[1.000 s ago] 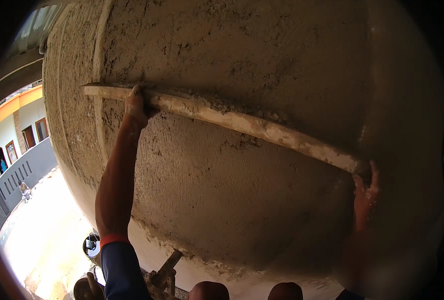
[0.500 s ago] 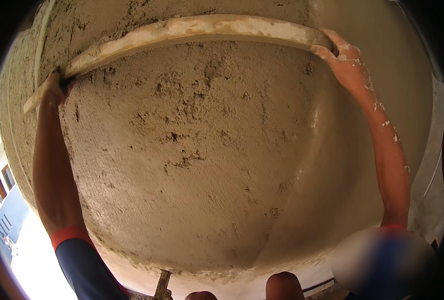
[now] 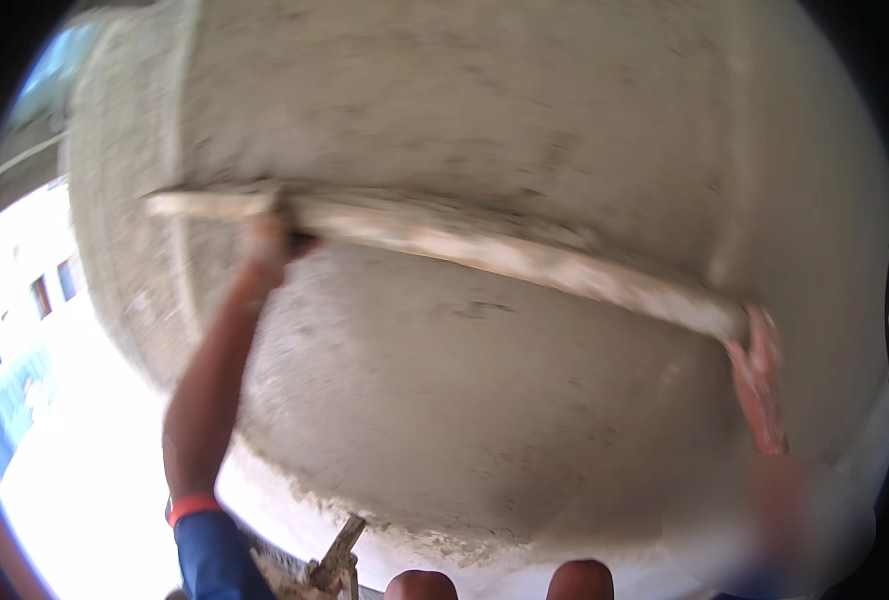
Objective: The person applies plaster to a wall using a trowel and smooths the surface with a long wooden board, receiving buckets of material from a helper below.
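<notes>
Left hand [image 3: 268,238] and right hand [image 3: 758,352] are holding a long pale board [image 3: 525,262] across a grey plastered wall [image 3: 445,370]. The left hand is closing around the board a short way in from its left end; the right hand is cupping the right end, only partly closed. The board is slanting, its left end higher than its right, and wet mortar [image 3: 465,215] is lying along its upper edge.

Compared with half a second earlier, the board is sitting lower in view and its slant is reversed: its left end was then the lower one. The left hand is now gripping farther in from that end, while the right hand is still holding the right end.

Motion blur is softening the board, both hands and the wall texture. Fingers on the far side of the board are hidden, so how tightly they are pressing cannot be told. A hazy patch is obscuring the right forearm [image 3: 780,490]. The lower frame edge is cutting off the knees [image 3: 421,586] and a rough wooden piece [image 3: 340,550] to their left. Glare is washing out the buildings [image 3: 25,270] at far left.
</notes>
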A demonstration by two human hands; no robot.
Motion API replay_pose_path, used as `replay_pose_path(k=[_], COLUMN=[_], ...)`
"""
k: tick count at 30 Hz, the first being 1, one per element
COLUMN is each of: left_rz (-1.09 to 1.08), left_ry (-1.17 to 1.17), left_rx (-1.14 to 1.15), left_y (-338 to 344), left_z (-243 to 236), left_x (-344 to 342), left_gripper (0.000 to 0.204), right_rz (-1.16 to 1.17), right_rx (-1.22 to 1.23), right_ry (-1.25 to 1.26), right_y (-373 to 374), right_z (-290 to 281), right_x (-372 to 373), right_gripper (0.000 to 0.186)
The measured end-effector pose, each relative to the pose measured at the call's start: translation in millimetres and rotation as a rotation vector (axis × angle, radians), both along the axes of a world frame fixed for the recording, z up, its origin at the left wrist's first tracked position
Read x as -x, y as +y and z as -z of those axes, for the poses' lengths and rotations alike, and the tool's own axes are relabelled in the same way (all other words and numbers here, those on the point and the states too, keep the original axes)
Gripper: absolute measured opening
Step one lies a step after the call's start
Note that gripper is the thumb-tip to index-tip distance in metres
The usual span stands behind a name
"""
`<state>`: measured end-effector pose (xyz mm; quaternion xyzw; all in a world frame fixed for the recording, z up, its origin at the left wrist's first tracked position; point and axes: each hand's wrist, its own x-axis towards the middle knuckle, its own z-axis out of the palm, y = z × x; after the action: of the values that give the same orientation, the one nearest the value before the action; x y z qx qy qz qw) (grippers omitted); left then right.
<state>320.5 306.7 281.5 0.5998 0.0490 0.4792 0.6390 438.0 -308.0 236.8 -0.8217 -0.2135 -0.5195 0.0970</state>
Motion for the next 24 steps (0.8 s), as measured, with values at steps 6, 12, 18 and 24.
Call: replay_pose_path(k=[6,12,18,24], left_rz=[0.007,-0.089,-0.136,-0.042], left_ry=[-0.124,-0.303,-0.137,-0.128], left_rx=[0.181,0.038,-0.014,0.116], left_y=[-49,-4,16,-2], left_z=[-45,-164,-195,-158], left_x=[-10,-12,0,-7], left_gripper=[0.042,0.036,0.044,0.043], right_rz=[0.053,0.151,0.043,0.095], right_rx=[-0.043,-0.01,-0.039,0.008], right_ry=[-0.184,-0.5,-0.435,-0.26], right_y=[-36,-8,29,2], right_z=[-15,-114,-155,-92], right_x=[-5,-52,-30,-6], right_gripper=[0.052,0.047,0.046,0.053])
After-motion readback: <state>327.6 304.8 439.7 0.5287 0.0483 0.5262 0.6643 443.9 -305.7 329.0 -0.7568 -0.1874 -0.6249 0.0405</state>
